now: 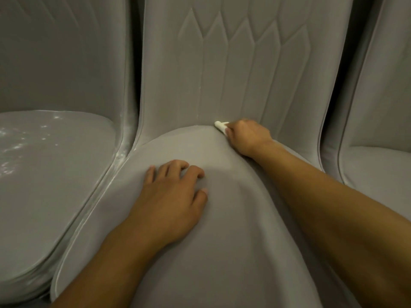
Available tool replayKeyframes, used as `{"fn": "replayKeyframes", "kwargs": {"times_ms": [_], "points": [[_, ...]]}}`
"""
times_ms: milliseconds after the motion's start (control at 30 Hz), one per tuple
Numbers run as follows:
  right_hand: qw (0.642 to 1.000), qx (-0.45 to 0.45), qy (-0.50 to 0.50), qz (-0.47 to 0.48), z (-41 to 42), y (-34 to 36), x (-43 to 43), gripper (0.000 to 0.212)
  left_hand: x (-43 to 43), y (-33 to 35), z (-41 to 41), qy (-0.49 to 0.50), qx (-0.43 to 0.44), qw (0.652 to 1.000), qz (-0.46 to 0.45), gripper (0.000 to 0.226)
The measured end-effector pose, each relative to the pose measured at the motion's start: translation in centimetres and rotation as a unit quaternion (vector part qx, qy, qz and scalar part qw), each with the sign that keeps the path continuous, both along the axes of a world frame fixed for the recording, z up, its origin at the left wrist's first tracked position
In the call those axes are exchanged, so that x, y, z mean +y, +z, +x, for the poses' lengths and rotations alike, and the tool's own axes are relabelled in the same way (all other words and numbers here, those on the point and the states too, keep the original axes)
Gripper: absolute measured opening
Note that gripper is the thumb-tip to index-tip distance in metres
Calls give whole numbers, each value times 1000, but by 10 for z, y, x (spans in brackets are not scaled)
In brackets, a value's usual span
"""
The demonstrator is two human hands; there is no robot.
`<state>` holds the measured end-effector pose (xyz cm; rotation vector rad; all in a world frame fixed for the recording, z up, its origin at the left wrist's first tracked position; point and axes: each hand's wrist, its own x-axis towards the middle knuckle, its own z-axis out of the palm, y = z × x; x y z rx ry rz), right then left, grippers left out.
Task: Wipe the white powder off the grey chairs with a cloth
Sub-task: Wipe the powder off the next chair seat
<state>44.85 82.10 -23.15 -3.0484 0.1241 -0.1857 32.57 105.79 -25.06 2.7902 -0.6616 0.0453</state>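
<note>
Flat and spread on the middle chair (222,230), the left hand (171,196) steadies while the right hand (246,135) pinches the cloth (220,125) in the back crease, so powder (20,141) on the left chair (51,185) may get missed.

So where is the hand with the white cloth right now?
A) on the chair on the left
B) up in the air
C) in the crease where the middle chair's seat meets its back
C: the right hand presses the white cloth into the middle chair's seat-back crease.
</note>
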Motion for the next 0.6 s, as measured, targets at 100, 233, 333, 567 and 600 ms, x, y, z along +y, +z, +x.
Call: {"fn": "replayKeyframes", "kwargs": {"times_ms": [100,233,333,567,600], "points": [[995,33,-78,-43,-15,8,-16,59,1,0,0,-3,4,1000,-2,53],[990,15,-112,-87,-62,6,-44,53,2,-1,-1,-6,0,1000,6,47],[986,5,-95,-136,-83,12,-50,49,-1,-2,-2,-5,-9,1000,11,56],[999,-29,31,-33,-36,1,-14,43,0,-5,0,-7,-26,1000,7,67],[1000,-15,5,-25,-29,2,-17,45,1,-4,0,-9,-25,1000,5,68]]}}
